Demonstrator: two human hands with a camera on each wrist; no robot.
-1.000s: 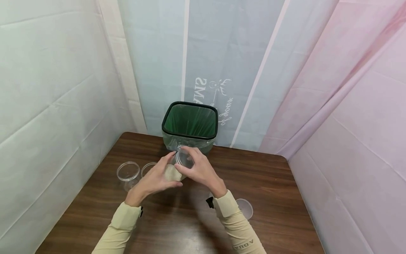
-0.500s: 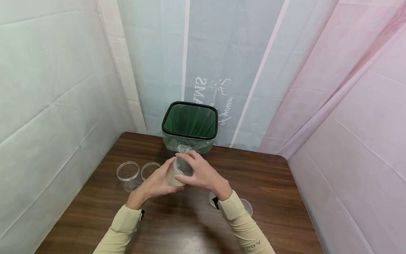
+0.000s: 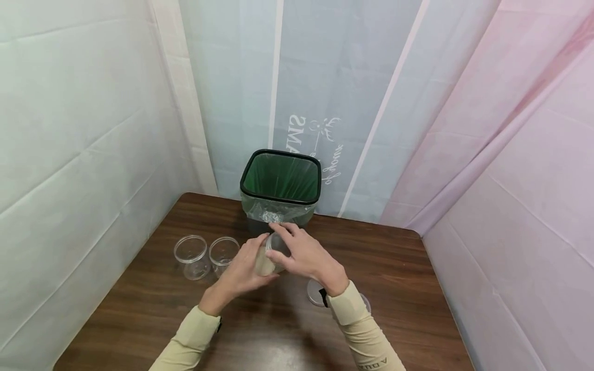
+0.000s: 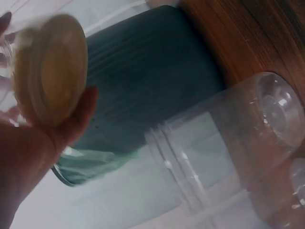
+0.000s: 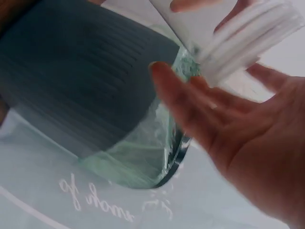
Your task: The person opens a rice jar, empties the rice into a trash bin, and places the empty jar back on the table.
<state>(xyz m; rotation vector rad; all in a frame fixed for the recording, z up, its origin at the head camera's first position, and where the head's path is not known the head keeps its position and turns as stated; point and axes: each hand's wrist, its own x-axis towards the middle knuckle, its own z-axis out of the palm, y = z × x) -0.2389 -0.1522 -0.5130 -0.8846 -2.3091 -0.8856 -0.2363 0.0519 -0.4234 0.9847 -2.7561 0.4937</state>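
Note:
Both hands hold one tilted clear jar (image 3: 266, 264) in front of the bin, its threaded mouth toward the right hand. Something pale cream shows in its lower part; in the left wrist view its round base (image 4: 62, 71) looks yellowish. My left hand (image 3: 243, 268) grips the jar's lower part, thumb on the near side. My right hand (image 3: 303, 255) curls round the mouth end, thumb in front and fingers behind. In the right wrist view the jar's threaded neck (image 5: 252, 43) appears close to the fingers. Part of the jar is hidden by the hands.
Two clear open jars, a left one (image 3: 191, 257) and a right one (image 3: 224, 251), stand left of the hands. A green bin (image 3: 280, 208) with a black rim and clear liner stands behind. Round clear lids (image 3: 316, 292) lie near the right wrist on the brown table (image 3: 394, 288).
Both hands have moved slightly right and nearer with the jar, and its tilt has changed. The right forearm has shifted right, uncovering one lid and covering more of the other.

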